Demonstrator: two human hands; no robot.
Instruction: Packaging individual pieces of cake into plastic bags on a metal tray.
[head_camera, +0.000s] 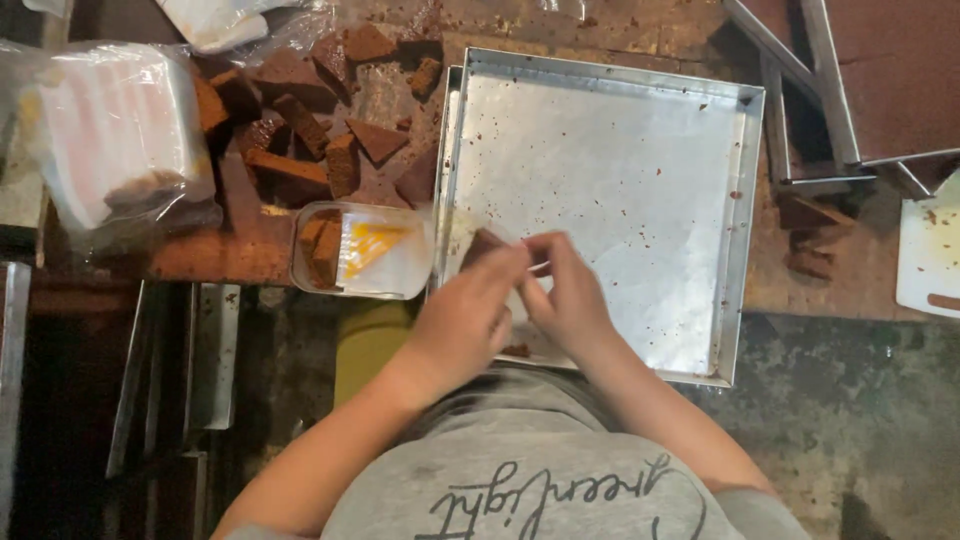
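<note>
At about ten o'clock from my hands I saw a clear plastic bag (118, 140) bulging with a stack of white pieces, a few brown cake bits sagging at its bottom. At twelve o'clock, along the top edge, lay another clear bag (225, 20) with something white inside. Just at nine o'clock sat a small clear plastic box (360, 250), rectangular with rounded corners, holding brown slices and an orange-yellow patch.

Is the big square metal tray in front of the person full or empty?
Nearly empty: the metal tray shows bare lining with scattered brown crumbs; both hands work over its near-left corner.
</note>
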